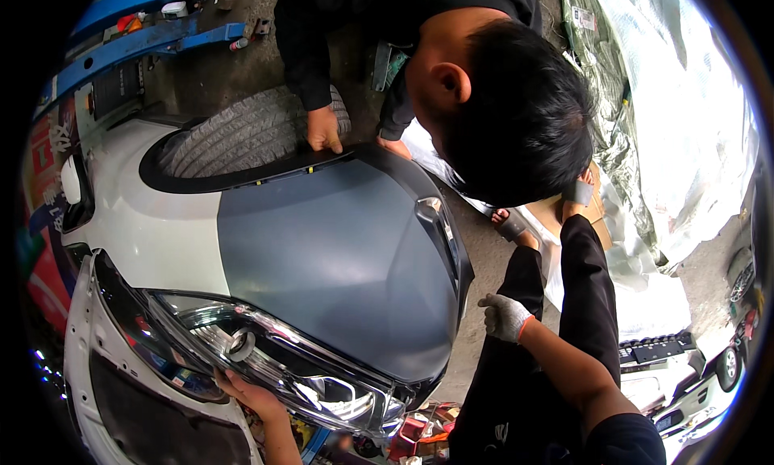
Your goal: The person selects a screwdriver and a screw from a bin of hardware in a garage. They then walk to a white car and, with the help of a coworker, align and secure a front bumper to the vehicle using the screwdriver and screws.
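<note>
My left hand [246, 388], bare, comes up from the lower edge and grips the lower rim of a clear headlight [282, 356] set in a white car's front corner. Above the headlight lies a grey fender panel [339, 255] edged by a black wheel-arch trim [234, 179] over the tyre [242, 130]. My right hand [504, 316], in a grey glove with an orange cuff, is curled against my black trouser leg and holds nothing. A co-worker bends over the fender with both hands [324, 130] on the arch trim.
Blue lift arms [137, 37] lie on the concrete floor at top left. A large plastic sheet [677, 102] covers things at right, with cardboard [556, 211] under my sandalled feet. White car parts [669, 368] sit at lower right, red boxes [419, 433] at bottom.
</note>
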`<state>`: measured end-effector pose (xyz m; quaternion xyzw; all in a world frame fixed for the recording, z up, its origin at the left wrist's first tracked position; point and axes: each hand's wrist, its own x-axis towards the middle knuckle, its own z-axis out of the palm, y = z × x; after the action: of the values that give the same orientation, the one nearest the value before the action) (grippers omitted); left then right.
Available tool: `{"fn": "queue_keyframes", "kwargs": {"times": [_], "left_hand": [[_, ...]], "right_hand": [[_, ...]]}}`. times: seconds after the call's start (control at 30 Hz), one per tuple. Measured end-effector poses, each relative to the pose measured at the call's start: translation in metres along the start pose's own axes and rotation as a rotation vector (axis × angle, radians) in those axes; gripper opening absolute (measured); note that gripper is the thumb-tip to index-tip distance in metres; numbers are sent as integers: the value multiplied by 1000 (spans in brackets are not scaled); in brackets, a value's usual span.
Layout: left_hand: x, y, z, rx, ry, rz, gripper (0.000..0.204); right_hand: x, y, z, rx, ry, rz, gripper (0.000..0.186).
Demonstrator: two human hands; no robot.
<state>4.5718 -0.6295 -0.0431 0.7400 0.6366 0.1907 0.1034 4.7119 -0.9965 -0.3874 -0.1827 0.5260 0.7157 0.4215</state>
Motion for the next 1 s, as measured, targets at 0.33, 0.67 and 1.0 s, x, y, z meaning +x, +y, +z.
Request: {"fn": "queue_keyframes", "kwargs": {"times": [0.33,0.67,1.0], "left_hand": [[-3,11,5,-16,7,-30,57],[-5,16,10,-88,-1,-65,55],[-3,8,4,-80,-8,-48,55]], "right_hand": [[-3,-2,1,41,-31,28,22],[-6,-3,6,46,-9,25,21],[-9,-2,3,64,-15,28,21]]}}
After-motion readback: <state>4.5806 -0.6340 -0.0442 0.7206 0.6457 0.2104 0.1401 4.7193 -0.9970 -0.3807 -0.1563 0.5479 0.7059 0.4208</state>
